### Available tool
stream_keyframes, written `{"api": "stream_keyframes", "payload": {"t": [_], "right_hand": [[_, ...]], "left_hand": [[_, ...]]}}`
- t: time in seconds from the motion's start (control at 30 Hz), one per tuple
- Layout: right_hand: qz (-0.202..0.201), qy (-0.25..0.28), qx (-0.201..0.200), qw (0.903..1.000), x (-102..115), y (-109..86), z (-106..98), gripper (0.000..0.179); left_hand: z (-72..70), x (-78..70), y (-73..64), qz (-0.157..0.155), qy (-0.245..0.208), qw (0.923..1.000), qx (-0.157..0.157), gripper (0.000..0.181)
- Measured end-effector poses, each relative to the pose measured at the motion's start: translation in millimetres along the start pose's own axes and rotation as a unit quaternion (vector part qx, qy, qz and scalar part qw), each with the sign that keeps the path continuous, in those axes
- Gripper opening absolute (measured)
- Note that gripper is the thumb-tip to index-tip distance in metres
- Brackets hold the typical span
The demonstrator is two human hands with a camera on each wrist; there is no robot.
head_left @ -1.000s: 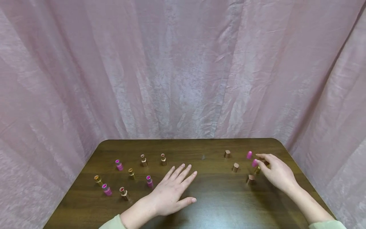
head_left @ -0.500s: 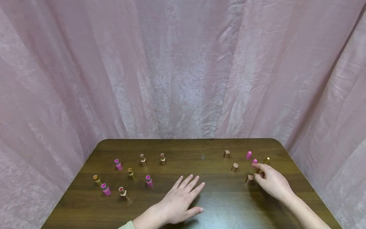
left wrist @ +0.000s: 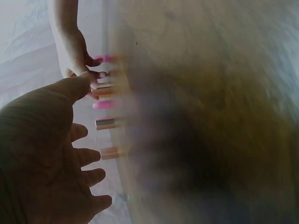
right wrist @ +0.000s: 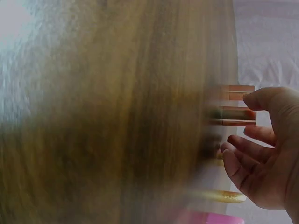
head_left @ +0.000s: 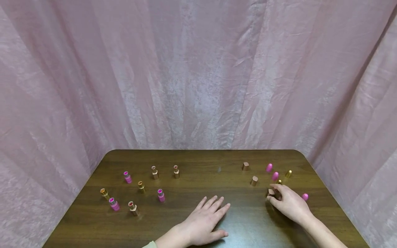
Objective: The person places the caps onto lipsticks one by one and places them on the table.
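Note:
In the head view my right hand [head_left: 288, 203] has thumb and index finger on either side of a flat-topped rose-gold lipstick cap [head_left: 270, 193]. The right wrist view shows the cap [right wrist: 238, 115] between them, with a gap on the thumb side. A gold cap [head_left: 279, 182] stands just beyond my fingers. My left hand [head_left: 203, 220], palm down with its fingers spread, is over the front middle of the table and holds nothing. Left of it stand several topless lipstick tubes, among them a pink one [head_left: 161, 195] and a rose-gold one [head_left: 133, 208].
Further back on the right stand two rose-gold caps, one here [head_left: 254, 181], pink caps [head_left: 275, 176], and another gold cap [head_left: 288, 173]. A round-topped pink cap [head_left: 305, 197] is beside my right hand. Pink curtains [head_left: 198, 86] surround the wooden table [head_left: 198, 158].
My right hand has shifted left and nearer, from the pink and gold caps to the rose-gold cap, uncovering caps behind it. My left hand has drifted right and nearer.

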State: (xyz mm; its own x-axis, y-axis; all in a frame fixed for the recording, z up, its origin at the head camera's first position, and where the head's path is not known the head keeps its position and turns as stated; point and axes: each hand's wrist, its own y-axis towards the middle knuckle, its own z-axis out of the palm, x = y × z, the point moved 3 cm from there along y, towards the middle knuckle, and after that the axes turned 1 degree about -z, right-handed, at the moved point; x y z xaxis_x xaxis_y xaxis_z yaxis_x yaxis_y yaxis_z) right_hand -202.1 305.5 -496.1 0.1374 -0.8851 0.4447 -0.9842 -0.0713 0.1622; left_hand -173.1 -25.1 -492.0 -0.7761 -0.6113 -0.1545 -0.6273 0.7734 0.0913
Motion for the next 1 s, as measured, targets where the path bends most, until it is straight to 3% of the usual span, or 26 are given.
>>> {"api": "stream_keyframes", "payload": {"t": [0.37, 0.6, 1.0], "right_hand": [[0.021, 0.009, -0.004, 0.9997, -1, 1.5, 7, 0.030], [0.018, 0.003, -0.006, 0.9998, 0, 2.6, 9, 0.029], [0.015, 0.000, -0.012, 0.9998, 4, 4.5, 7, 0.018]], "left_hand": [[4.6, -7.1, 7.6, -0.024, -0.012, 0.9972, -0.069, 0.057], [9.0, -2.7, 6.6, -0.046, -0.048, 0.9961, -0.058, 0.039], [2.8, 2.5, 4.9, -0.059, -0.061, 0.9952, -0.049, 0.039]]}}
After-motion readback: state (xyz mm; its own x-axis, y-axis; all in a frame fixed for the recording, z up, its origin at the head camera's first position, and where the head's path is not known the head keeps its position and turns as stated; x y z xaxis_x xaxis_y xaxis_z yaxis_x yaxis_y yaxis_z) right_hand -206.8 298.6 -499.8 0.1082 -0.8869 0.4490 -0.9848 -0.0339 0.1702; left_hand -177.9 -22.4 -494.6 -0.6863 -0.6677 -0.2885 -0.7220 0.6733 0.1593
